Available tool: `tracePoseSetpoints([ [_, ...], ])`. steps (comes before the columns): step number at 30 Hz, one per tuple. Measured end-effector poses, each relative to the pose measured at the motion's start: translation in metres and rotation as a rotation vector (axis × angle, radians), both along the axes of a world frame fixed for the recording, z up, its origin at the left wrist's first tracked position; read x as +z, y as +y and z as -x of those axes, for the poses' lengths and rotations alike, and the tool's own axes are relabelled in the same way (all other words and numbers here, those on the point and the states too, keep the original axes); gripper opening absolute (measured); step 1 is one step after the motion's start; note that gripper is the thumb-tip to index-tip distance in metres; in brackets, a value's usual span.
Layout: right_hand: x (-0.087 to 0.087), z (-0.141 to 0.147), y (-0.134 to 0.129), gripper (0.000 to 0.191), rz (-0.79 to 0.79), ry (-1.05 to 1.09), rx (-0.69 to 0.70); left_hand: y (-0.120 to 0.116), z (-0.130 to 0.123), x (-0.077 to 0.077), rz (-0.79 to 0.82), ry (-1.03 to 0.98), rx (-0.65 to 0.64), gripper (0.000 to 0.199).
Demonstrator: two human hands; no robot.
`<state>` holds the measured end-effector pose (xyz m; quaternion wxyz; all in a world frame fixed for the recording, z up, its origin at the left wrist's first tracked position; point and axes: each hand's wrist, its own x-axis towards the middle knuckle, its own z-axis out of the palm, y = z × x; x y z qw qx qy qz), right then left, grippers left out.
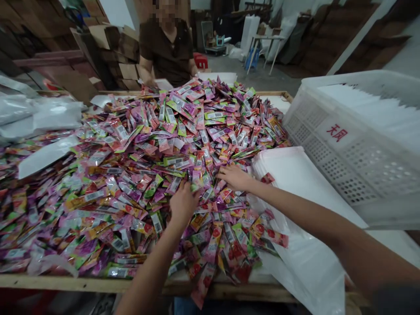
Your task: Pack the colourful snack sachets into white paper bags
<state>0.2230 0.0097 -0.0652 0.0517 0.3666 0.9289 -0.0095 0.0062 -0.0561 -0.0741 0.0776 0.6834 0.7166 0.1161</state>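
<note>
A broad heap of small, glossy sachets (182,162) in pink, purple, green and orange covers the table. Many show barcodes or printed fruit. My left hand (184,201) reaches into the near middle of the heap, its thumb and forefinger apart around sachets and its other fingers partly hidden. To its right, my right hand (234,177) lies palm down on the pile, fingers stretched out to the left and touching sachets. I see no sachet gripped in either hand. Under my right forearm lies a stack of white plastic bags (282,168).
A white perforated crate (351,162) full of white sheets or bags stands at the right. Filled clear bags (55,114) lie at the left. Across the table is another person (167,52) in a dark shirt. A wooden edge (82,283) borders the table near me.
</note>
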Motion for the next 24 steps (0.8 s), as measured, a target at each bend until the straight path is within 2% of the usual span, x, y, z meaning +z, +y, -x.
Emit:
tracePoseSetpoints([
  [3,-0.018,0.014,0.009,0.025,-0.014,-0.132,0.025,0.009,-0.017,-0.009,0.178,0.11,-0.067,0.028],
  [6,-0.021,0.006,0.001,0.021,-0.022,-0.123,-0.036,0.0,-0.006,-0.012,0.232,0.036,-0.092,0.033],
  [9,-0.011,-0.01,-0.013,0.032,0.035,-0.023,-0.184,-0.013,0.019,-0.007,0.139,-0.24,-0.09,0.03],
  [11,-0.004,-0.019,-0.022,0.035,0.095,0.034,-0.227,-0.02,0.03,-0.004,0.039,-0.482,-0.049,0.025],
  [13,0.0,-0.025,-0.028,0.029,0.106,0.161,-0.22,-0.027,0.03,-0.004,-0.05,-0.694,-0.004,0.02],
  [15,0.001,-0.027,-0.029,0.019,0.054,0.369,-0.253,-0.031,0.021,-0.008,-0.06,-0.794,0.0,0.017],
  [18,-0.001,-0.017,-0.024,0.007,0.039,0.575,-0.416,-0.021,0.0,-0.015,0.005,-0.753,0.011,0.017],
  [20,-0.006,0.002,-0.015,0.01,0.071,0.642,-0.552,-0.004,-0.014,-0.018,-0.028,-0.663,0.065,0.023],
  [22,-0.013,0.025,-0.004,0.018,0.113,0.67,-0.669,0.017,-0.025,-0.019,-0.049,-0.5,0.098,0.031],
  [24,-0.02,0.044,0.006,0.021,0.191,0.587,-0.732,0.032,-0.031,-0.02,0.009,-0.306,0.085,0.033],
])
